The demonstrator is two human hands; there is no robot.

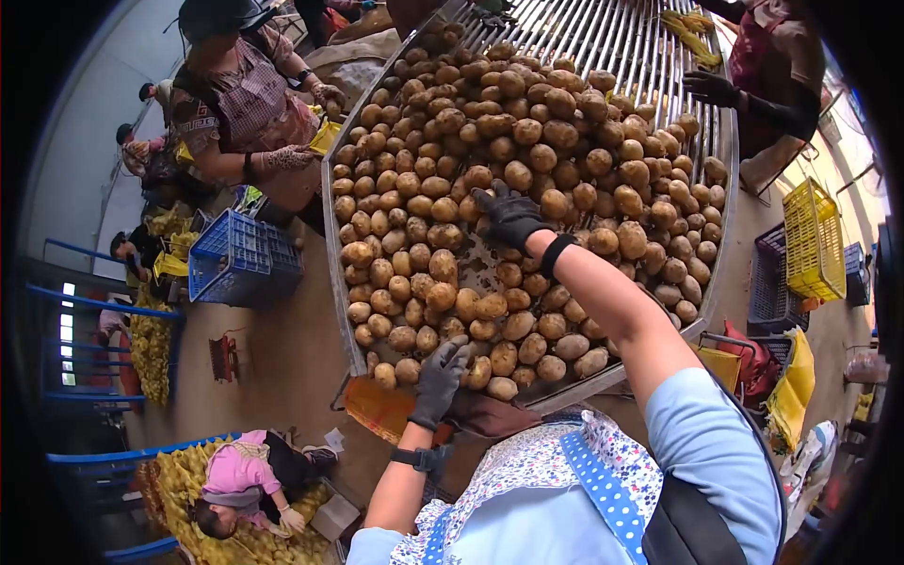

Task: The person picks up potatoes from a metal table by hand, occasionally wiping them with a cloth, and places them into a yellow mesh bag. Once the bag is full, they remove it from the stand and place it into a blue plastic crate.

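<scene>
Right hand (508, 218) lies palm down on the potatoes (527, 141), its grip hidden underneath. Left hand (440, 377) shows only its back, fingertips lost among them. Worktop (330, 235) runs off the top edge, and a co-worker (765, 56) there is cut off too.

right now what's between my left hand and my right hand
Head view: potatoes lie between left hand and right hand, plus a small bare patch of table near the right.

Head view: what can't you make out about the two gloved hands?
Head view, right hand: its back hides whether it grips potatoes.
Head view, left hand: glove hides its grip at the tray rim.
Head view, far worker: cut off by the top edge.
</scene>
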